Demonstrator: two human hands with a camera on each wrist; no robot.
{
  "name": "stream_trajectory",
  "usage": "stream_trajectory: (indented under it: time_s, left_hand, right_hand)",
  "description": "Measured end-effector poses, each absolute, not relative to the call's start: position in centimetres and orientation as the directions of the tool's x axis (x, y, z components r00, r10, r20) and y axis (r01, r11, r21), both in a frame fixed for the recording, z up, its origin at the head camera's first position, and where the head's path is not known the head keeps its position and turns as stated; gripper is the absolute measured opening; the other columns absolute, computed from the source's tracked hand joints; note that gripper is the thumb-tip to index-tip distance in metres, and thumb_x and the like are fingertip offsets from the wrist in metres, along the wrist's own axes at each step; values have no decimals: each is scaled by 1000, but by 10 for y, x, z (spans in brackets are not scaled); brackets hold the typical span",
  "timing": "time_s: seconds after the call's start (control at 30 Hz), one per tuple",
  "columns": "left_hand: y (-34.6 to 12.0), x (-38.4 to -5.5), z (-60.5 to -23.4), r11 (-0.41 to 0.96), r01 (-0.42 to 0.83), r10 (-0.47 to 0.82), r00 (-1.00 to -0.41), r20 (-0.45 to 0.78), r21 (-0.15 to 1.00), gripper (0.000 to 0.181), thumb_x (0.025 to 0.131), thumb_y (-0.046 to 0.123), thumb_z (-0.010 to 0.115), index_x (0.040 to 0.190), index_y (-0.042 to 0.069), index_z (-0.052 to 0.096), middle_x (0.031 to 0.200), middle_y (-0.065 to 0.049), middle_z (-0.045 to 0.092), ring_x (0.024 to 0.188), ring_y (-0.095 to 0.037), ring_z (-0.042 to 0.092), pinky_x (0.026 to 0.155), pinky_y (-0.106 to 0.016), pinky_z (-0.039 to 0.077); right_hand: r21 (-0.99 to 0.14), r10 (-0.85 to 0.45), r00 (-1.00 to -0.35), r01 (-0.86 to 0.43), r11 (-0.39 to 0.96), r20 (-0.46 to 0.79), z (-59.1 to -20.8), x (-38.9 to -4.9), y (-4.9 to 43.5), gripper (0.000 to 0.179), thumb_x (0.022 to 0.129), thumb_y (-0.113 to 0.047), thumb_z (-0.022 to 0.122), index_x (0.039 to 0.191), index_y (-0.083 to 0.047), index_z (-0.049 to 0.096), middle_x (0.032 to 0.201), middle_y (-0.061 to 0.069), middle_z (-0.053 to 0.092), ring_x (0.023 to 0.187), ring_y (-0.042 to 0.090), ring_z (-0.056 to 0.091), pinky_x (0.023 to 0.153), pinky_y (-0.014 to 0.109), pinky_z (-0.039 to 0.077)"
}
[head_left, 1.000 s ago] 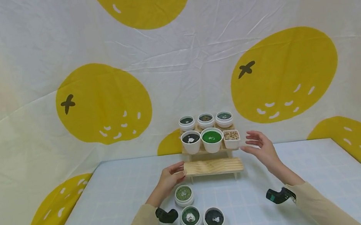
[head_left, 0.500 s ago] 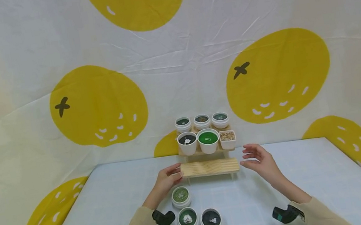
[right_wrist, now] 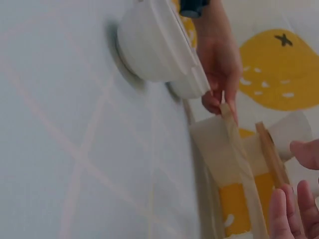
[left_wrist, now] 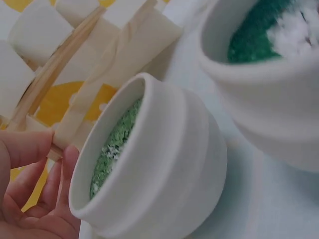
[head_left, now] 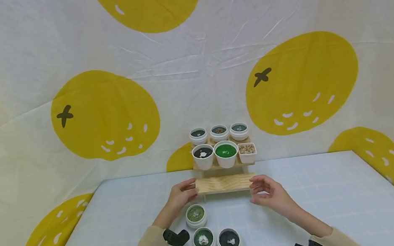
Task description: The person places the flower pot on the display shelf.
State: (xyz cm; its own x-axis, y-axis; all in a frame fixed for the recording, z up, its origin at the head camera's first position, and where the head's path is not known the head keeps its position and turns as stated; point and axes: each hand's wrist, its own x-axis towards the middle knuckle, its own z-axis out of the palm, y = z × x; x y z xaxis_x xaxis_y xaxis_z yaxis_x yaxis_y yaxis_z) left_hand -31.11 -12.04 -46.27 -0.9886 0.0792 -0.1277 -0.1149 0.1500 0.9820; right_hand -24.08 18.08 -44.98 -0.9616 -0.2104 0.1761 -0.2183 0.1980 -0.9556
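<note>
A light wooden tiered stand (head_left: 223,183) stands at the table's back, its lowest step bare. My left hand (head_left: 178,198) pinches the left end of that step between thumb and fingers; the left wrist view shows this grip (left_wrist: 55,147) close up. By the right end of the same step is my right hand (head_left: 272,195), fingers loosely bent and spread apart; contact with the wood cannot be made out. On the middle step stand a cup with dark filling (head_left: 203,157), a cup with green filling (head_left: 226,154) and a square cup of chopped bits (head_left: 248,153).
Three small round white bowls fill the upper step, one with brownish contents (head_left: 219,133). Nearer me on the pale blue table (head_left: 308,200) are a light-green-filled bowl (head_left: 196,215), a dark green one (head_left: 203,242) and a dark one (head_left: 229,242). A fruit-printed cloth (head_left: 199,88) hangs behind.
My right hand has come down from beside the middle step and moved left to the lowest step's right end. The left hand stays on the left end. The view has shifted slightly.
</note>
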Motion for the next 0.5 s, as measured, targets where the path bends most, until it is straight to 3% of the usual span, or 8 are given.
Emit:
stream_trajectory:
  time_s: [0.13,0.23,0.33,0.5]
  left_hand:
    - [-120,-309,-459,133,-133,75,-987,-144,982,44,88,2,64,131,-3,55,118,-22,63,79,-11,64,81,-33,60]
    - [-120,-307,-457,119,-139,80,-986,-149,983,45,89,3,63,132,-3,54,119,-22,63,79,-10,64,81,-33,60]
    - [-120,-306,-457,102,-150,76,-984,-158,983,45,89,3,62,133,-3,54,119,-22,63,78,-10,64,80,-31,60]
    - [-119,-306,-456,91,-181,59,-981,-187,979,44,89,3,62,132,-2,55,117,-19,64,76,-9,63,76,-26,59]
  right_hand:
    - [-950,-331,-922,-266,166,200,-456,-241,176,58,80,-3,75,129,7,45,120,33,51,99,19,62,81,19,57]
    - [-944,-421,-879,-303,129,225,-460,-240,173,61,79,-5,76,128,9,43,117,28,53,98,13,61,83,23,57]
    - [-932,-514,-817,-353,86,262,-465,-240,169,66,78,-6,77,129,13,40,117,28,53,100,16,61,85,30,58]
    - [-922,-645,-709,-387,17,286,-472,-238,164,71,77,-4,78,132,15,36,118,41,47,105,22,62,88,35,57]
